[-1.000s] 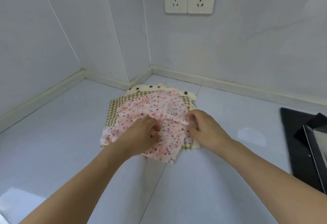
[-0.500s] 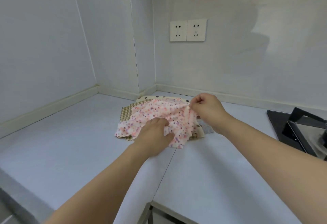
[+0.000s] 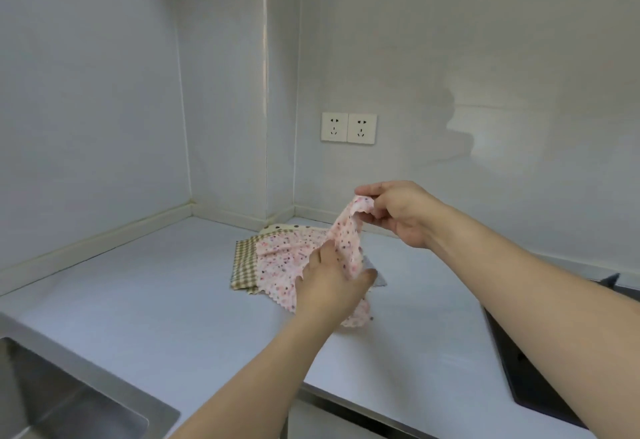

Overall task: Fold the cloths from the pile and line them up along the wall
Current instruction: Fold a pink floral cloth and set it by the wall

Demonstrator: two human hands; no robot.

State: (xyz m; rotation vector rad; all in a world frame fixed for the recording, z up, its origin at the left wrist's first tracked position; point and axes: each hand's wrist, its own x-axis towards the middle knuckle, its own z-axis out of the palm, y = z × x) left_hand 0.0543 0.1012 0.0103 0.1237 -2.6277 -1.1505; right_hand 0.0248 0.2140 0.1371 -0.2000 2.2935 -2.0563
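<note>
Floral cloth [image 3: 287, 265] coming off the pile.
Right hand [image 3: 401, 211] pinches one corner, left hand [image 3: 332, 282] grips mid-edge; thin, limp fabric, best held at corners.

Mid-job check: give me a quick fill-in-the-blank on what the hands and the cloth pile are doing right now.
1. The right hand pinches a corner of the ____ cloth and lifts it.
2. The left hand grips the same cloth, lower down, over the ____.
3. Directly under that cloth lies a ____ cloth.
4. On the wall behind the pile are two ____.

Missing words: pink floral; pile; checked; sockets
</note>
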